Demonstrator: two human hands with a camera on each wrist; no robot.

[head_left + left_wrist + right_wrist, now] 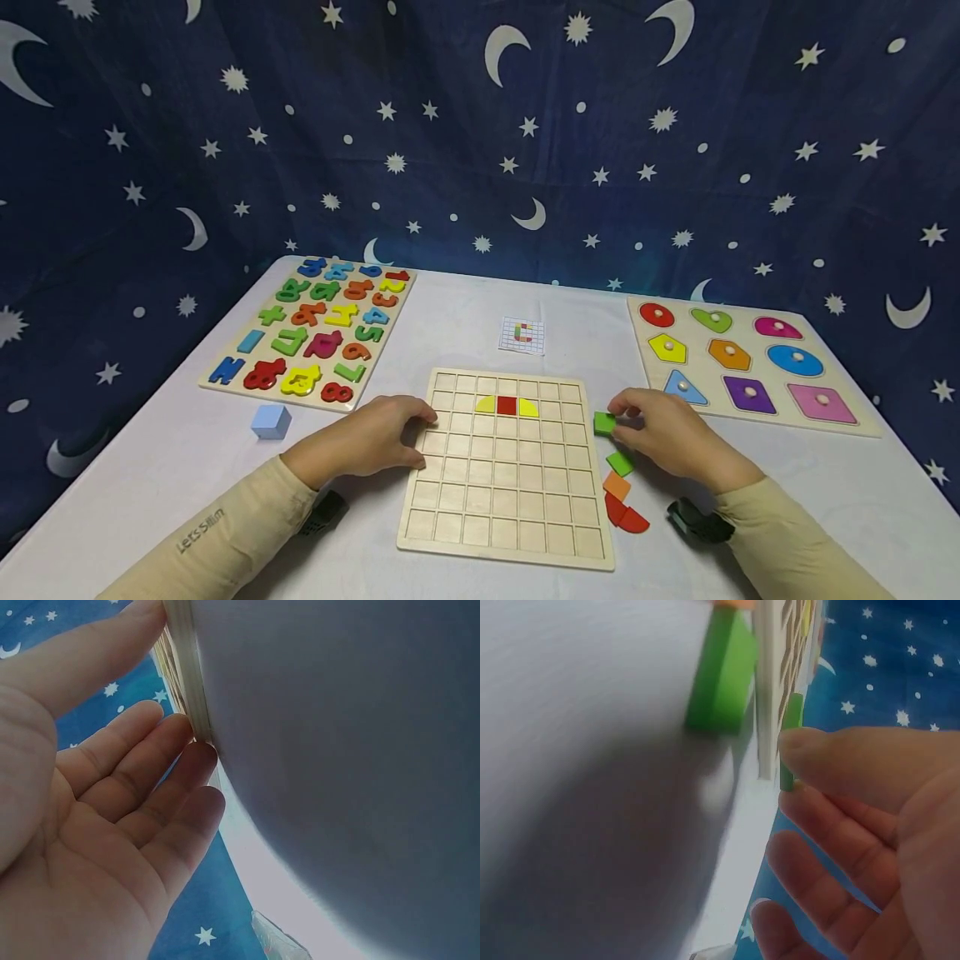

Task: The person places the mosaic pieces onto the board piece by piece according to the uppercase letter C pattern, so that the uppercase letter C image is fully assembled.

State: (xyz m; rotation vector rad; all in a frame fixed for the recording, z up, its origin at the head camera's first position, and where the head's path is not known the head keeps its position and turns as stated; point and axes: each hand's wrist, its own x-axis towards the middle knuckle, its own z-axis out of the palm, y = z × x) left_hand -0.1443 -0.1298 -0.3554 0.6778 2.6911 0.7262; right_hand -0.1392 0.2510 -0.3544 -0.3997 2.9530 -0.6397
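A wooden grid board (pixel 480 500) lies on the table, with a red square tile (pixel 507 406) between two yellow quarter-round tiles (pixel 486 405) in an upper row. My left hand (pixel 375 437) touches the board's left edge with thumb and fingertips, the fingers relaxed, as the left wrist view also shows. Beyond the board's right edge my right hand (pixel 667 433) pinches a green square tile (pixel 793 712) between thumb and index finger. Below that hand lie another green tile (pixel 620 463), an orange tile (pixel 617 486) and red curved-edge tiles (pixel 632 521).
A card with a coloured grid pattern (pixel 510 343) lies behind the board. On the left stand a number puzzle (pixel 247 367) and a light blue block (pixel 271 422). A shape puzzle with knobs (pixel 705 333) lies at the right. A starry cloth (pixel 450 167) hangs behind.
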